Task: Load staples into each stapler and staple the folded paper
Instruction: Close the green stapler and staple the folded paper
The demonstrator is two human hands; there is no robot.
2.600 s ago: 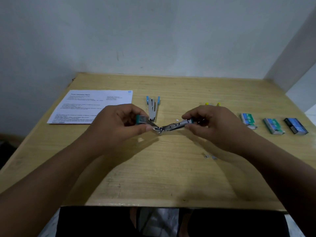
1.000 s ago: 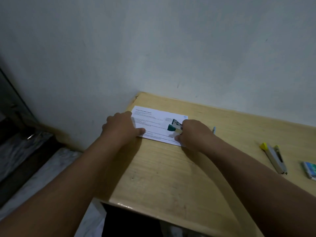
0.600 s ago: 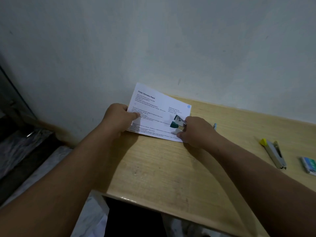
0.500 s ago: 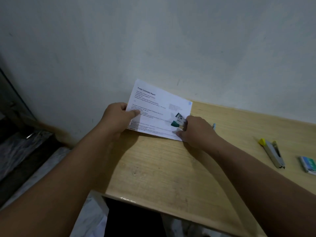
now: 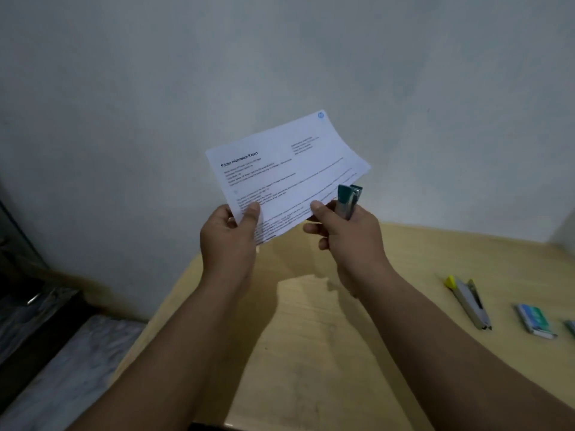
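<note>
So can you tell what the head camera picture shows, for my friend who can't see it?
A person holds a printed sheet of paper up above a wooden table: the left hand pinches its lower left corner, and the right hand grips a teal stapler at its lower edge. A yellow-tipped stapler and a staple box lie on the table's right.

My left hand (image 5: 228, 241) pinches thin matt white printed paper (image 5: 289, 169); my right (image 5: 348, 234) grips a teal-plastic, shiny-metal stapler (image 5: 349, 199); below, smooth pale wooden table (image 5: 311, 353).
</note>
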